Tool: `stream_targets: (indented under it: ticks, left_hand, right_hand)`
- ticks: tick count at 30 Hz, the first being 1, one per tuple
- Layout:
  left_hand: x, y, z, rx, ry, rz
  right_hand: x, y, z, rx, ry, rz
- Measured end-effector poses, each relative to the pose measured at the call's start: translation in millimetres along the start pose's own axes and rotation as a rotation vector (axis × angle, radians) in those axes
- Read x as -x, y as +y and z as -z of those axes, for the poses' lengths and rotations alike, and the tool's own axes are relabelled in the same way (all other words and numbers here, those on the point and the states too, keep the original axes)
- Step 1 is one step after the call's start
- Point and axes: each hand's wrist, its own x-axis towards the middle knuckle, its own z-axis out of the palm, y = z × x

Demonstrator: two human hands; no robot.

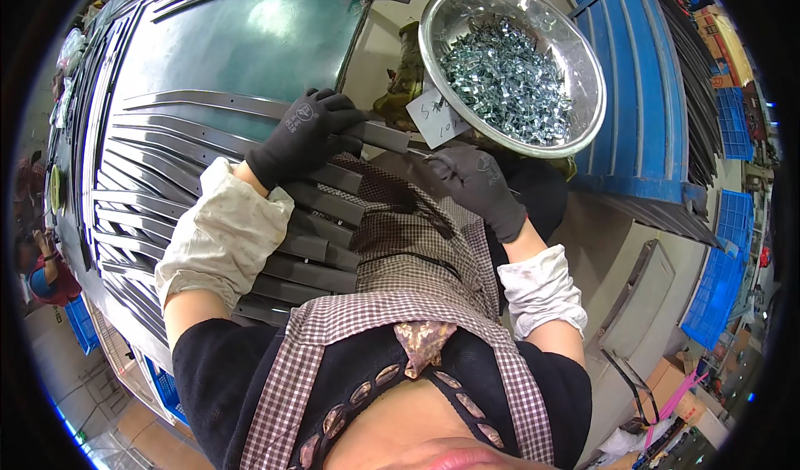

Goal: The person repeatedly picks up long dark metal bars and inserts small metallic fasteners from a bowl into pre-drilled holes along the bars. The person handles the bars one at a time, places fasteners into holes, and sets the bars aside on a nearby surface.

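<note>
My left hand [307, 133], in a black glove, is closed around a long dark metal strip [385, 137] near its right end. The strip's far part runs left over the table. At that end, my right hand [479, 185], also gloved in black, pinches a small metal piece [419, 152]; the fingers partly hide it, and its exact shape cannot be made out. Several similar dark strips [312, 249] lie side by side below my left hand, their ends over the table edge toward my lap. A silver basin [596, 95] of small shiny metal clips [508, 78] stands beyond my right hand.
The green-topped table [250, 41] carries more strips along its far and left edges. A white card with handwriting [435, 118] hangs by the basin. To the right stand a blue ribbed metal container [621, 95] and blue crates [717, 278]. Another person [52, 274] is at the far left.
</note>
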Motion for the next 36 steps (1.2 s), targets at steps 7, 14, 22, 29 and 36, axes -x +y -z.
stream_targets:
  ticks: [7,14,22,29,36]
  left_hand:
    - [-0.3,-2.1,-0.2,0.039,-0.005,-0.012]
    - [13.2,-2.2,1.3,-0.113,0.098,-0.134]
    - [18.9,59.9,59.8,0.041,-0.254,-0.083]
    - [64.3,47.2,100.5,0.388,-0.772,0.061]
    - [-64.9,-95.6,85.8,-0.269,0.181,0.138]
  right_hand:
    - [-18.9,-36.1,-1.8,0.333,-0.106,-0.042]
    - [-3.7,20.2,45.1,0.256,0.014,-0.117]
    - [-31.1,79.2,79.2,0.553,-0.037,-0.565]
    - [-47.1,111.9,62.5,0.566,-0.188,-0.487]
    - [-44.4,109.0,73.0,0.505,-0.094,-0.584]
